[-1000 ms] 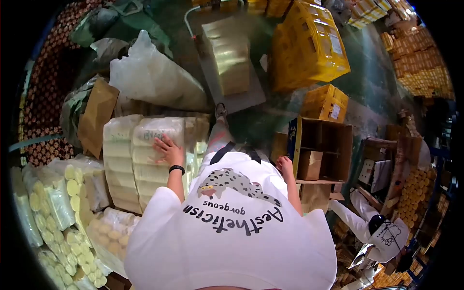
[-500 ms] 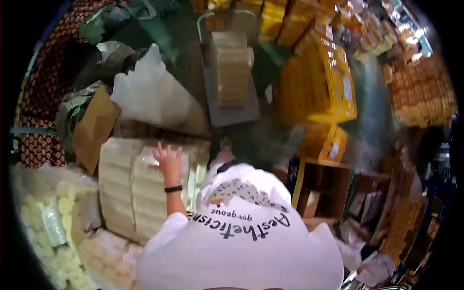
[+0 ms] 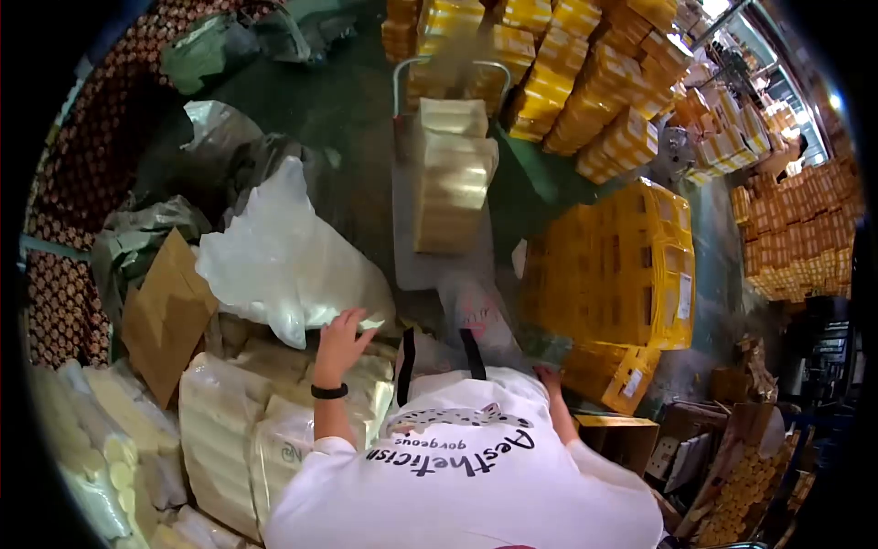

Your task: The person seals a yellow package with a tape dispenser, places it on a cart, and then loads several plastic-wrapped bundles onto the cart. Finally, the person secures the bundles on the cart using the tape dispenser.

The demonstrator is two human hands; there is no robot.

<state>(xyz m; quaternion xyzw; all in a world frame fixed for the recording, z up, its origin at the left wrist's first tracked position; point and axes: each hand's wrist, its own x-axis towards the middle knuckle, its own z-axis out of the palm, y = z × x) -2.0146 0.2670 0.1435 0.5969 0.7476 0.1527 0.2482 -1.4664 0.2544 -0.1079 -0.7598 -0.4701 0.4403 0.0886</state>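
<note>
My left hand point(image 3: 342, 346), a black band at its wrist, reaches forward with the fingers stretched out and nothing held. Its fingertips overlap the near edge of a large white plastic sack point(image 3: 293, 261). Below it lie plastic-wrapped pale bundles point(image 3: 219, 435), the closest things to the palm. My right hand point(image 3: 550, 379) is low at my right side, small and dim, fingers loosely extended, with nothing visible in it. It is beside a yellow-taped carton point(image 3: 611, 373). Ahead, a flat trolley point(image 3: 412, 268) carries a stack of wrapped pale blocks point(image 3: 450, 197).
A big yellow-wrapped stack point(image 3: 608, 261) stands right of the trolley. Yellow cartons point(image 3: 549, 78) line the back. A brown cardboard sheet point(image 3: 169, 311) leans at left, near pale rolls point(image 3: 119, 453). An open box point(image 3: 617, 439) is at lower right. A person point(image 3: 786, 156) is far right.
My left hand has moved forward from over the wrapped bundles to the white sack's edge, its fingers less spread. My right hand has come into view. The view has tilted up.
</note>
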